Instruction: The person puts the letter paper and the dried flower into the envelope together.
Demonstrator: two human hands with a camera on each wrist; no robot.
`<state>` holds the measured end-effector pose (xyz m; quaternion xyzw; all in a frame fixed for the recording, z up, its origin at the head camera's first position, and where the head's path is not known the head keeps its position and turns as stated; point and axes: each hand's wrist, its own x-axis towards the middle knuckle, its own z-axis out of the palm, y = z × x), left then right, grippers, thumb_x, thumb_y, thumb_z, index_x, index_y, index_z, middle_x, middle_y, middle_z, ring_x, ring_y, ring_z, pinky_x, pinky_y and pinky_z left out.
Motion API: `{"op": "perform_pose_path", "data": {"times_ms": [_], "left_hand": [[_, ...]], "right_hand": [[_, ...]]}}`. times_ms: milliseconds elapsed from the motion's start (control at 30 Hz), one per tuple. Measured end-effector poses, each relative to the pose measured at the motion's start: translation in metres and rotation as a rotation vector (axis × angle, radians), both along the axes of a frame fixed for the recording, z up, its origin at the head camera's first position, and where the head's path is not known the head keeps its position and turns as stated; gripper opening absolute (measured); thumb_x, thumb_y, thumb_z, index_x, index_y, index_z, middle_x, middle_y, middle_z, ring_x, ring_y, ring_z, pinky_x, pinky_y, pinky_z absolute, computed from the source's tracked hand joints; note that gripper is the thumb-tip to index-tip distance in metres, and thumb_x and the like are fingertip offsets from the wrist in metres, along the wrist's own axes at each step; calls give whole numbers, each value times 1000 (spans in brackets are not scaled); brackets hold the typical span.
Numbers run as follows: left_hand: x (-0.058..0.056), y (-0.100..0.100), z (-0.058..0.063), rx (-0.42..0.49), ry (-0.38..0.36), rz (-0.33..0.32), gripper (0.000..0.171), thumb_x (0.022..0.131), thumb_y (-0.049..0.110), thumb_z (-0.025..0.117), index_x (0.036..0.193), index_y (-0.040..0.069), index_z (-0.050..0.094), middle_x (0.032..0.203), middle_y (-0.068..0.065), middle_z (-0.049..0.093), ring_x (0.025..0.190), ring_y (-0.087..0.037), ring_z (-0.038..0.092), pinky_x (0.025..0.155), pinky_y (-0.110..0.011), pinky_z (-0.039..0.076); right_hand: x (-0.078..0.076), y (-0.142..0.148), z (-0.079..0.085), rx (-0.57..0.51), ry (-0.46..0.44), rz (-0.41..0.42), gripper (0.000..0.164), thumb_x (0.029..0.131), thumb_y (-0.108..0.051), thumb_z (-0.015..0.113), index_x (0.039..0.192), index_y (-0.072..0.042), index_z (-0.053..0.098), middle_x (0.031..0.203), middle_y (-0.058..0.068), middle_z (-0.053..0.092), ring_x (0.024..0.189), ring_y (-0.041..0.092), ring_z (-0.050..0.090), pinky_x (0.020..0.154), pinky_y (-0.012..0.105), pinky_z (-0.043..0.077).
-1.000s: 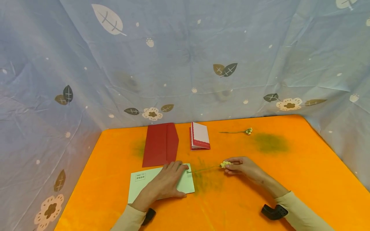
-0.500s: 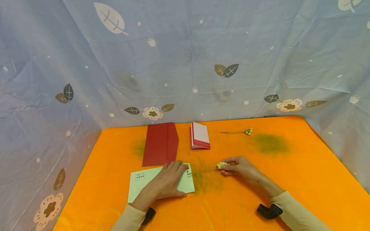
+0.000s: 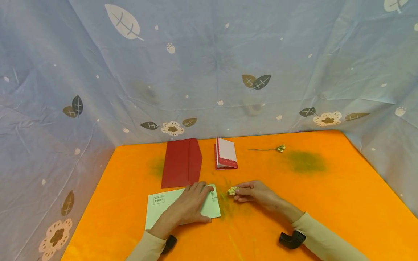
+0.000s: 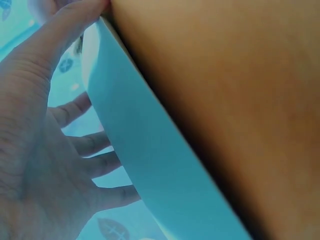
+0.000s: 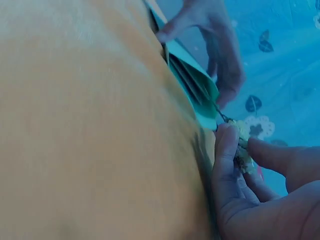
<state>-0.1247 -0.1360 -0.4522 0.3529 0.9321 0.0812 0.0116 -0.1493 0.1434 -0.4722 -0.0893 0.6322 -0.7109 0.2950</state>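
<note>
A pale green envelope (image 3: 213, 211) lies on the orange cloth, with my left hand (image 3: 187, 206) over its right part. Its thumb and fingers grip opposite long edges, and in the right wrist view the envelope's mouth (image 5: 207, 112) bulges apart, with layers visible inside. My right hand (image 3: 258, 195) pinches a small yellow flower (image 3: 232, 191) by its blossom, just right of that mouth. In the right wrist view the flower's stem (image 5: 221, 113) runs into the mouth; the rest of it is hidden inside. The left wrist view shows the left thumb (image 4: 55, 35) at the envelope's edge.
A red envelope (image 3: 177, 163) lies behind the green one. Right of it is a folded red and white card (image 3: 226, 150), slightly agape. Another yellow flower (image 3: 280, 148) lies farther back on the right. A patterned blue-grey curtain (image 3: 209, 72) surrounds the table's back and sides.
My right hand has moved left with the flower, bringing the blossom close to the green envelope's mouth as the stem slid inside. The left hand has stayed in place.
</note>
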Motion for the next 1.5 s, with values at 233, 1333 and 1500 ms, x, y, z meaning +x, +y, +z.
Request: {"op": "perform_pose_path", "data": {"times_ms": [233, 1333, 1500], "left_hand": [[0, 2, 0, -3, -4, 7, 89, 67, 58, 83, 133, 14, 43, 132, -10, 47, 115, -26, 46, 96, -47, 40], [3, 1, 0, 3, -2, 15, 90, 67, 59, 83, 135, 16, 43, 132, -8, 47, 116, -24, 47, 99, -46, 39], [3, 0, -1, 3, 2, 10, 89, 67, 59, 83, 134, 15, 43, 133, -9, 47, 117, -25, 46, 99, -47, 39]], "right_hand": [[3, -18, -1, -10, -69, -4, 41, 103, -9, 48, 131, 21, 45, 107, 26, 68, 91, 20, 72, 85, 34, 55], [14, -65, 2, 170, 152, -80, 24, 91, -2, 66, 108, 16, 66, 100, 22, 70, 81, 22, 71, 77, 38, 58], [16, -70, 1, 136, 141, -55, 25, 92, -1, 64, 110, 16, 65, 106, 25, 69, 86, 21, 72, 79, 36, 57]]}}
